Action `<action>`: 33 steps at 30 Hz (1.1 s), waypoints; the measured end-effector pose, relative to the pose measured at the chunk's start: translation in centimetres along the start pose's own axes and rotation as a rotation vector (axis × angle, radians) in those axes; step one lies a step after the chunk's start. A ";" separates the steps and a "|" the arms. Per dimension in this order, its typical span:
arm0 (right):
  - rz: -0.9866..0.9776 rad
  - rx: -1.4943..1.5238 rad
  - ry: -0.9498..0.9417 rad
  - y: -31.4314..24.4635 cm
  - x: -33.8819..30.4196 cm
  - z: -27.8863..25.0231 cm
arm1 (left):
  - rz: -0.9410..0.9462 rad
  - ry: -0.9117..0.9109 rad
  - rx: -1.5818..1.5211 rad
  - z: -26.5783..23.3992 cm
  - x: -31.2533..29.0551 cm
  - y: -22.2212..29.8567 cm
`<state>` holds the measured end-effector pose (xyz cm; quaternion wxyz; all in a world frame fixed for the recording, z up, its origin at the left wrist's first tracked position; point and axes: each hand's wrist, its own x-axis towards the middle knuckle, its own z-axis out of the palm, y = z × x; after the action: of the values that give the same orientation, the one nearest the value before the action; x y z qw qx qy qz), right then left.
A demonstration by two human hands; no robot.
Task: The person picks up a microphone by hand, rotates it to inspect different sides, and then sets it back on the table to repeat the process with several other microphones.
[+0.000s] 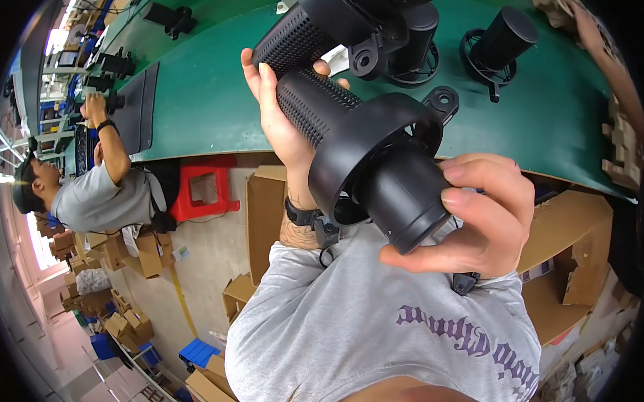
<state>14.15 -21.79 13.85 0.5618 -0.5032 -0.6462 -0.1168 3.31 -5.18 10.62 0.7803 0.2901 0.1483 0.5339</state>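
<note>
A black microphone (326,108) with a perforated grille is held tilted in front of my chest, a wide ring mount (331,165) around its body and a round swivel joint (443,101) on the ring. My left hand (282,127) is closed round the grille from behind. At the smooth lower end, my right hand (494,216) grips with thumb and fingers. Just beyond is a second, similar microphone (289,38), its grille close against my left fingertips; whether that hand also bears its weight, I cannot tell.
Two more black cylinders with round mounts (500,40) (414,43) stand on the green table (211,103). A co-worker (107,191) handles black parts at left, near a dark mat (135,114). A red stool (202,188) and open cardboard boxes (564,247) are below the table's edge.
</note>
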 end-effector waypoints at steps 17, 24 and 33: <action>-0.273 -0.063 -0.060 -0.7 -0.2 0.0 | -0.111 0.043 -0.084 -0.1 0.9 0.9; -0.276 0.015 -0.169 -1.5 -0.3 0.0 | -0.275 0.044 -0.171 -2.1 1.5 0.9; -0.358 0.172 -0.164 -2.9 -0.6 2.0 | -0.449 -0.011 -0.611 -1.7 -0.1 -1.0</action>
<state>10.57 -21.98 13.88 0.5184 -0.3386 -0.7764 -0.1177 3.13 -5.01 8.61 0.9292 0.0071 0.0381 0.3676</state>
